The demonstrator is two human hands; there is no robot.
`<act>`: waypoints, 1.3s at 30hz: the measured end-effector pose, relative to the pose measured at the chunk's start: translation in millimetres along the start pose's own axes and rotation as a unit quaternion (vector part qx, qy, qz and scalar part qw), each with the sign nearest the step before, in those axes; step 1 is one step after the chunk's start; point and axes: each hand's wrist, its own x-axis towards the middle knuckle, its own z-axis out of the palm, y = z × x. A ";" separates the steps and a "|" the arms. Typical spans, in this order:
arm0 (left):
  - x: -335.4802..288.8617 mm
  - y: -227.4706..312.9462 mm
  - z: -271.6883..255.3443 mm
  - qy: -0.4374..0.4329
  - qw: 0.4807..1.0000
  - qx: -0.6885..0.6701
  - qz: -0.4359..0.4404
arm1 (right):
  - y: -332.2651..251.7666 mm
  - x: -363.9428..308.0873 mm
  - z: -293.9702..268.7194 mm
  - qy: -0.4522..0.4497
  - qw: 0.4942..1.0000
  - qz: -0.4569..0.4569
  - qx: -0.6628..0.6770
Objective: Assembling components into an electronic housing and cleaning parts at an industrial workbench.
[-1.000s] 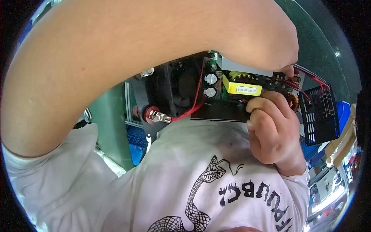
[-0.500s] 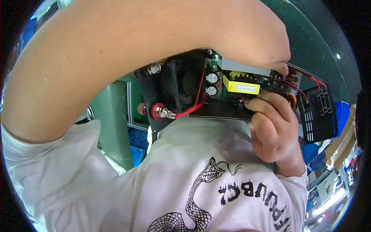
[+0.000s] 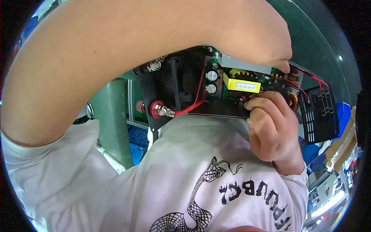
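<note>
An opened power inverter [image 3: 216, 110] in a black case lies in front of my chest, with a green circuit board inside. On the board are a yellow-wrapped transformer [image 3: 241, 86], two round capacitors [image 3: 211, 82] and a copper coil [image 3: 293, 102]. My left arm reaches across the top, and my left hand [image 3: 266, 42] is curled over the far side of the case; most of its fingers are hidden. At the near wall, my right hand [image 3: 272, 125] is closed, its index fingertip inside the case beside the transformer and its thumb outside.
A black end plate carries a fan [image 3: 176, 83] and a red terminal post [image 3: 157, 110] with a thick red cable. The slotted black end panel [image 3: 320, 116] hangs by red wires at the right. Beyond it stand a blue bin [image 3: 343, 116] and cardboard [image 3: 340, 149].
The inverter's fan end has tipped slightly toward the left and up. Both hands keep nearly the same places, with the right fingers shifted only a little.
</note>
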 end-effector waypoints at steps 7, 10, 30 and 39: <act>-5.5 0.0 0.4 -0.003 1.000 0.013 0.017 | -4.5 0.8 2.5 -0.011 0.999 0.006 -0.034; 1.1 -0.1 18.8 0.032 0.999 0.027 0.000 | -0.2 0.7 3.7 -0.002 0.999 0.013 -0.034; 2.8 6.9 12.3 0.017 1.000 0.024 -0.006 | 6.1 -21.6 -17.8 0.106 0.991 -0.012 0.082; 27.9 17.1 -8.9 -0.150 0.977 0.154 0.001 | 8.6 -85.5 -9.3 0.222 0.972 0.045 0.068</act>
